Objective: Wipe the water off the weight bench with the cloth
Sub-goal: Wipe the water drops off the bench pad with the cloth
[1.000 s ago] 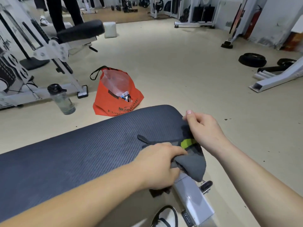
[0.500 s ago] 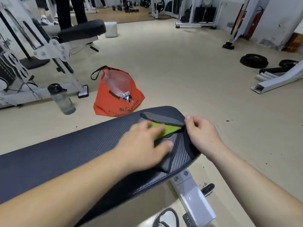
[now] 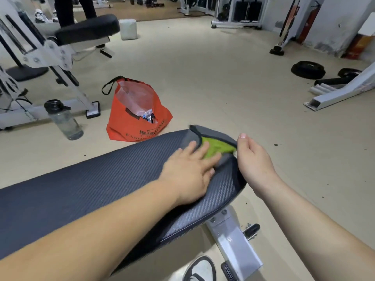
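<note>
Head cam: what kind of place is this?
Almost certainly a gym: a padded weight bench in front, weight plates on the floor, and exercise machines along the far wall.

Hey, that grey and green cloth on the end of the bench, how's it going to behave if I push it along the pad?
The cloth is probably floppy: it lies folded over itself, green side showing. It may bunch up rather than slide evenly, since the bench pad looks ribbed. The left hand lying flat on it should help; the right hand pinches its edge.
</note>
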Tool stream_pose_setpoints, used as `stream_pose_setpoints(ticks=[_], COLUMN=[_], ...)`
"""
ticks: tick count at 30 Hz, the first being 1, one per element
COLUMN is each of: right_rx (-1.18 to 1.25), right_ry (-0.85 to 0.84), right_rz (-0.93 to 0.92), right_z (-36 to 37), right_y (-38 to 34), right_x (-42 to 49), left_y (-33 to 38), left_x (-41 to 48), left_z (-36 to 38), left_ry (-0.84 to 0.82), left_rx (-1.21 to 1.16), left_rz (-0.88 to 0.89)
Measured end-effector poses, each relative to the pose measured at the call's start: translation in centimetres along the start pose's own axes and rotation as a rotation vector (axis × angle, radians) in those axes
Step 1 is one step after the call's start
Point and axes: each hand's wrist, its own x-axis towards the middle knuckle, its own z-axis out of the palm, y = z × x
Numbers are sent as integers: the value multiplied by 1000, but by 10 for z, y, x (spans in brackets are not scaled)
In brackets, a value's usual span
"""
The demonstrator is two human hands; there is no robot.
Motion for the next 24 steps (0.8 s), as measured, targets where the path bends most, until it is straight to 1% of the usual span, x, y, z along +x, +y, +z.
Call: stream_pose_setpoints(ticks=[3,4,5,6,7,8,10,11,12,13,14,15,17,19,20,21,22,23,24], right_rx=[-83,-123,-156,-178,-193,-204,-203,-205,-213,-225,-232,-233,-231,-242,-255,-271,-283,-294,-304], right_ry=[69,74,63,41,12,-18,-66,-71,-68,-63,-57,-53,-56,-70,-82,-99,-113,-127,-145], right_rz=[13,9,1,-16,-41,-59,-62,-60,-63,-74,-94,-114,-144,-179,-189,-192,-195,-200,-212], right_z=[-4,-6,-7,-8,-8,-7,-5,-4,-3,-2,-1,1,5,11,14,18,21,23,27], right_y=[3,4,4,4,4,3,2,1,-1,-3,-5,-8,-15,-21,-24,-27,-30,-33,-36], right_x=[4,5,5,4,2,0,-4,-5,-5,-5,-4,-4,-8,-11,-13,-15,-16,-18,-19], left_y=[4,-7,-18,-29,-38,-45,-48,-44,-34,-22,-9,4,15,-5,-23,-41,-58,-74,-88], left_x=[-43,-46,-42,-36,-27,-16,5,10,10,3,-9,-26,-68,-92,-93,-92,-87,-80,-72], left_z=[10,10,11,11,8,3,-2,-2,0,3,8,12,24,23,21,18,15,9,5], left_ry=[111,126,150,165,163,144,117,126,143,164,191,227,284,237,218,202,197,189,180], left_rx=[-43,-53,-38,-19,-9,-22,-78,-95,-89,-61,-33,-21,-48,-86,-75,-65,-68,-97,-138], left_rz=[329,392,418,398,333,215,-78,-181,-225,-214,-166,-79,169,345,373,350,271,132,-45])
